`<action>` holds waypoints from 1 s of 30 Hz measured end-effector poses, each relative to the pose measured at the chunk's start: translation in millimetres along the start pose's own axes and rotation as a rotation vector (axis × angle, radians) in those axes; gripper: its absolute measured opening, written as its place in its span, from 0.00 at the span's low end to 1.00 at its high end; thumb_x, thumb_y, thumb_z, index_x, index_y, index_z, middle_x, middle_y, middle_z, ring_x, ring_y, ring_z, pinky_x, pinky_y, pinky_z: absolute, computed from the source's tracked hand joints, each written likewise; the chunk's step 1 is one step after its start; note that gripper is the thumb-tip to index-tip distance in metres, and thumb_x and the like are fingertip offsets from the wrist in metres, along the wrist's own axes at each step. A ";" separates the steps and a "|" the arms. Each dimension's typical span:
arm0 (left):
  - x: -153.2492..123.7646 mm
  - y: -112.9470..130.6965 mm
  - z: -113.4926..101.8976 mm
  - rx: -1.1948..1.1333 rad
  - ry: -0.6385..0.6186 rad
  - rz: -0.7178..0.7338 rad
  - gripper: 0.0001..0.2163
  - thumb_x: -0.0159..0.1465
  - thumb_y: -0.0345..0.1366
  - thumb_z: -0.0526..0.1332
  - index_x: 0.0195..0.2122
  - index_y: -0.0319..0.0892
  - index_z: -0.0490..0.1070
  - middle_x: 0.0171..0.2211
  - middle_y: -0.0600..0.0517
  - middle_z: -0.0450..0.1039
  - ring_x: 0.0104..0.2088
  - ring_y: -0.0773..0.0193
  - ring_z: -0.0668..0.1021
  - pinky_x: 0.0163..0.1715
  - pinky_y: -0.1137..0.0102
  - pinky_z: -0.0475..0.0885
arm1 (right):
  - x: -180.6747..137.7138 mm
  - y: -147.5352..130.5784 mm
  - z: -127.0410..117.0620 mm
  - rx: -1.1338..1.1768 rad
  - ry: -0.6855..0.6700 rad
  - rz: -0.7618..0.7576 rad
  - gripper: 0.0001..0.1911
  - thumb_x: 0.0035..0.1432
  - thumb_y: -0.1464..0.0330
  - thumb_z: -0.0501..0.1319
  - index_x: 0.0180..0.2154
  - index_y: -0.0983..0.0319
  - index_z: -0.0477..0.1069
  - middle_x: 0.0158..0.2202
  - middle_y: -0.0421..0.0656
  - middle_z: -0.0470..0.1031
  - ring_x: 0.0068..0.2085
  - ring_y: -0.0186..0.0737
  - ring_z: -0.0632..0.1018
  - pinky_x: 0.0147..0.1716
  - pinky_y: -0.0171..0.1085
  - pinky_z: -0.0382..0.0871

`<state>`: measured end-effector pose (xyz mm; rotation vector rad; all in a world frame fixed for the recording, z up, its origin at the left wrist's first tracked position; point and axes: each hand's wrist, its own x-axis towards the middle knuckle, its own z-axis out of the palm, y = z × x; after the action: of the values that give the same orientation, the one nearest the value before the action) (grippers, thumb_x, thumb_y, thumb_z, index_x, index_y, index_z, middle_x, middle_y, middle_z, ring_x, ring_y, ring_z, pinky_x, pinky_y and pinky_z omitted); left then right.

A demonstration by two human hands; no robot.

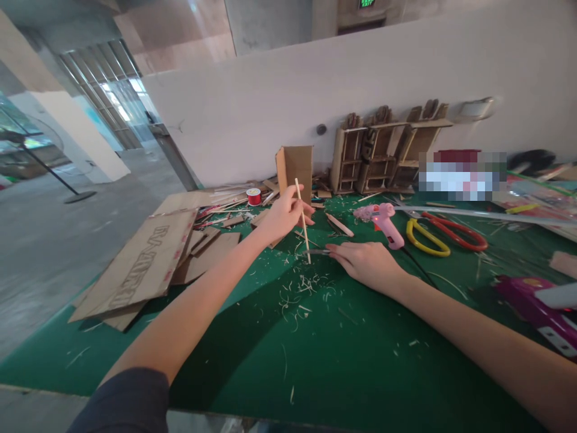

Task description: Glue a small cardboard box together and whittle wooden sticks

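Taking the lower end of the pale stick point(305, 234) as the clock's centre, the left hand point(288, 210) sits at 11 o'clock, its thumb and index finger pinched on the shaft while the other fingers hang looser behind it. The stick stands at a slant over the green table point(252, 373), its top leaning toward 11; whether its foot presses on the table, I cannot tell. The right hand point(367, 260), at 3 o'clock, has its fingers closed around a thin grey blade point(319, 251), which points toward 9 and meets or crosses the stick near its foot; how deep the edge bites is too small to see. Curled shavings point(306, 282) lie at 6 o'clock.

The chief risk, as I judge it, is the grip: with only 2 digits pinching high up, the stick could twist under the edge, or snap if the blade digs in. A blade skidding toward 11 would run at the left fingertips. Loose shavings could let the foot slide. Between 2 and 3 o'clock lies the pink glue gun point(391, 225), a red light showing; its nozzle may be hot, and the right forearm could snag the dark cord point(419, 264) trailing toward 4 if the elbow swings outward.
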<state>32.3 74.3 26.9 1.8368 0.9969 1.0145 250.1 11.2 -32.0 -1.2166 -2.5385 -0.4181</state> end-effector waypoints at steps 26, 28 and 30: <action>-1.3 2.7 -2.5 -0.036 0.074 0.043 0.26 0.67 0.35 0.53 0.64 0.52 0.46 0.32 0.51 0.74 0.26 0.65 0.80 0.22 0.74 0.76 | -2.4 -3.2 3.9 0.020 -0.011 0.067 0.18 0.68 0.63 0.48 0.48 0.57 0.74 0.38 0.41 0.80 0.34 0.36 0.79 0.26 0.34 0.60; -0.6 2.3 -3.3 -0.021 0.098 0.037 0.26 0.66 0.37 0.56 0.63 0.53 0.47 0.32 0.51 0.74 0.25 0.65 0.80 0.21 0.75 0.75 | -1.4 -2.8 1.8 0.037 -0.047 0.019 0.18 0.67 0.63 0.48 0.48 0.56 0.74 0.38 0.41 0.80 0.33 0.36 0.79 0.26 0.33 0.61; -0.3 1.9 -4.0 -0.006 0.108 0.036 0.26 0.65 0.37 0.57 0.62 0.53 0.49 0.31 0.51 0.74 0.24 0.65 0.79 0.21 0.74 0.75 | -1.2 -2.9 0.0 0.014 -0.079 -0.032 0.17 0.67 0.62 0.48 0.48 0.55 0.74 0.36 0.39 0.80 0.31 0.36 0.78 0.25 0.33 0.59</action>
<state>29.1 74.4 30.0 1.8169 1.0270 1.1475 248.5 8.6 -32.8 -1.2125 -2.6263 -0.3658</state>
